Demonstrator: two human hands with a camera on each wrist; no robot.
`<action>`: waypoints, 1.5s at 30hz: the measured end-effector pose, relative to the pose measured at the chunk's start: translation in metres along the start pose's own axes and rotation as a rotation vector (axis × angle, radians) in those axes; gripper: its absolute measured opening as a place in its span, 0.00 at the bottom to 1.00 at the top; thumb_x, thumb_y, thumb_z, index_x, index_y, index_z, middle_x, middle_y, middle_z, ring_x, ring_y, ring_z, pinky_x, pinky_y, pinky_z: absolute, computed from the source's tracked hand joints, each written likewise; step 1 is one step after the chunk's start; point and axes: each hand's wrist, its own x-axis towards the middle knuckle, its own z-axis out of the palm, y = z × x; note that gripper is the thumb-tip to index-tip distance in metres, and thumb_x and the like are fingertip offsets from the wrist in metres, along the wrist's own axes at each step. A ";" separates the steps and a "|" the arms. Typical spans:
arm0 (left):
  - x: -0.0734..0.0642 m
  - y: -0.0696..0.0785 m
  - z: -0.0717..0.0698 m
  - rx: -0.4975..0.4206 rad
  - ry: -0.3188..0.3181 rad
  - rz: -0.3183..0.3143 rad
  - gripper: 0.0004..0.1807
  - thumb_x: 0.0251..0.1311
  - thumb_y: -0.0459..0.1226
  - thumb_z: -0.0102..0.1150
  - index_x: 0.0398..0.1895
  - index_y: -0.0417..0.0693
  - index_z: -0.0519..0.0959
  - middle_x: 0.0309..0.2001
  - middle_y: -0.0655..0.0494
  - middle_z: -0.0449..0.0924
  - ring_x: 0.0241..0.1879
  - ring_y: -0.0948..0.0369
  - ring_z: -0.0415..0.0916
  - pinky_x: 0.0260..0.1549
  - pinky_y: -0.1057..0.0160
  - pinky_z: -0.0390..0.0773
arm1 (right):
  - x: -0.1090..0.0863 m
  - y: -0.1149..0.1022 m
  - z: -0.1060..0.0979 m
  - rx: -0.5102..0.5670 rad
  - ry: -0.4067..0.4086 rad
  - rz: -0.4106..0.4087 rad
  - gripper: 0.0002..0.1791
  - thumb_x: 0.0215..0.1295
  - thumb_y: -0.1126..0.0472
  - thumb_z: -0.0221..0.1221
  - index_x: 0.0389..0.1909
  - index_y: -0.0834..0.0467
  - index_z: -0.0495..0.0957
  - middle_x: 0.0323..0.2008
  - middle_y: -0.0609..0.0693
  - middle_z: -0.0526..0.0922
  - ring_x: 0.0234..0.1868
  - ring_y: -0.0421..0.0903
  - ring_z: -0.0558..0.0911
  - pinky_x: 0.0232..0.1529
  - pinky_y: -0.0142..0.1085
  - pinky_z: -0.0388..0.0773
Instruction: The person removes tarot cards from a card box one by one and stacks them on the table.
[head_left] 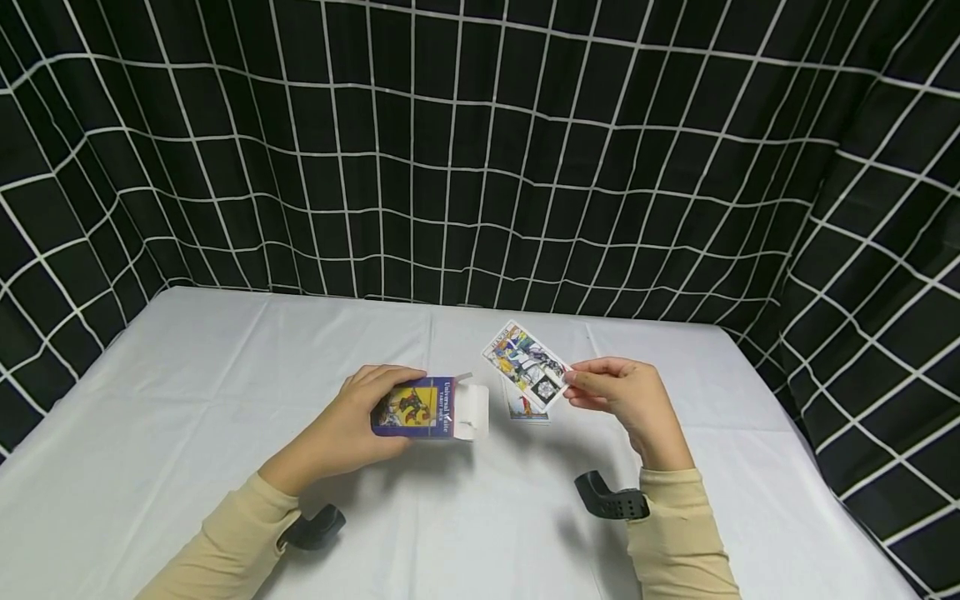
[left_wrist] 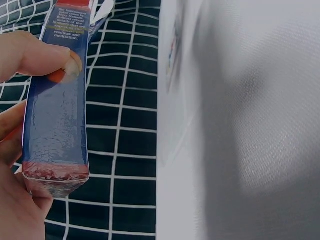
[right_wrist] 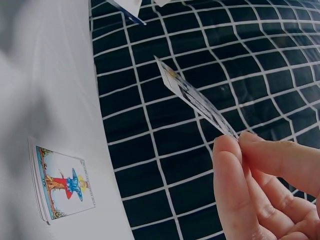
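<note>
My left hand (head_left: 358,421) grips a blue tarot card box (head_left: 411,408) by its sides, thumb along one narrow side. The box's white end flap (head_left: 472,410) stands open toward the right. Between thumb and fingers, my right hand (head_left: 626,398) pinches a tarot card (head_left: 527,364) by one corner, picture side up, raised off the table. Beneath it, partly hidden in the head view, lies a small pile of cards (head_left: 528,407). The right wrist view shows that pile (right_wrist: 65,185) with an illustrated card on top, and the held card (right_wrist: 195,102) nearly edge-on.
A white cloth (head_left: 247,375) with creases covers the table. Black curtain with a white grid (head_left: 450,167) hangs behind and along both sides. A black wrist mount (head_left: 611,497) sits on the right sleeve, another black mount (head_left: 315,527) on the left.
</note>
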 end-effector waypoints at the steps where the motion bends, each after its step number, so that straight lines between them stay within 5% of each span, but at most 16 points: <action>1: 0.000 0.000 0.000 0.001 0.000 0.001 0.41 0.40 0.35 0.73 0.66 0.51 0.73 0.62 0.54 0.76 0.60 0.55 0.67 0.63 0.47 0.63 | 0.000 0.000 0.000 0.005 0.001 0.000 0.18 0.63 0.70 0.62 0.48 0.80 0.74 0.25 0.44 0.86 0.27 0.35 0.86 0.37 0.30 0.84; 13: 0.000 0.002 -0.001 -0.003 -0.002 -0.003 0.41 0.40 0.34 0.73 0.66 0.51 0.72 0.63 0.54 0.76 0.61 0.55 0.67 0.63 0.47 0.63 | 0.004 0.008 0.003 0.025 -0.044 0.025 0.14 0.65 0.70 0.59 0.46 0.79 0.73 0.25 0.45 0.85 0.28 0.36 0.87 0.38 0.31 0.85; 21: 0.000 0.001 0.000 -0.006 -0.010 -0.006 0.42 0.41 0.34 0.73 0.66 0.51 0.72 0.63 0.54 0.76 0.61 0.55 0.67 0.63 0.47 0.63 | 0.012 0.021 0.005 0.102 -0.115 0.110 0.10 0.65 0.72 0.57 0.43 0.76 0.73 0.24 0.48 0.86 0.29 0.37 0.87 0.38 0.29 0.84; 45: -0.001 0.001 0.002 0.002 -0.008 -0.009 0.42 0.40 0.34 0.74 0.66 0.51 0.73 0.63 0.54 0.76 0.61 0.55 0.67 0.62 0.48 0.65 | 0.032 0.065 0.014 0.125 -0.064 0.250 0.05 0.64 0.72 0.58 0.38 0.71 0.75 0.20 0.48 0.85 0.24 0.37 0.85 0.32 0.26 0.83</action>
